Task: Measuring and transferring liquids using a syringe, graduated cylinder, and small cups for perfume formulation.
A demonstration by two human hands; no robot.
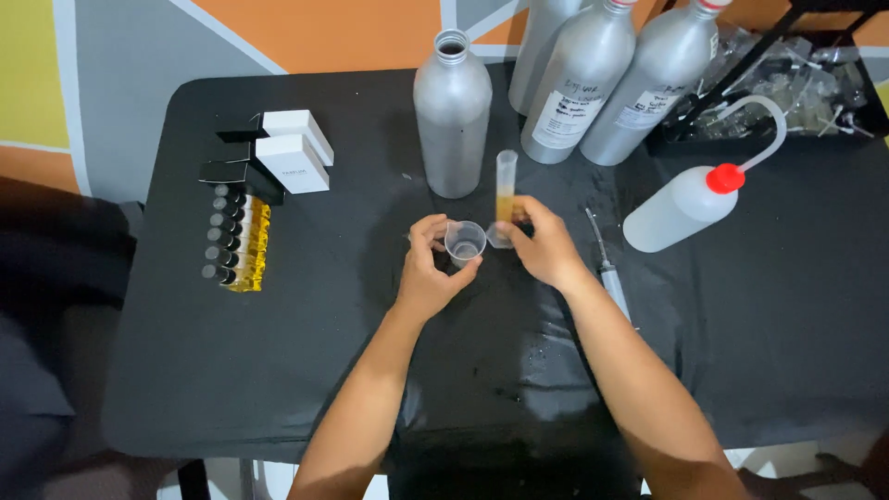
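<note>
My left hand curls around a small clear plastic cup, fingers closed on its rim and side, holding it just above the black counter. My right hand grips the base of an upright measuring cylinder with amber liquid, just beside the cup. An open silver bottle stands behind them.

black table: aluminium bottles, vials, wash bottle.
</note>
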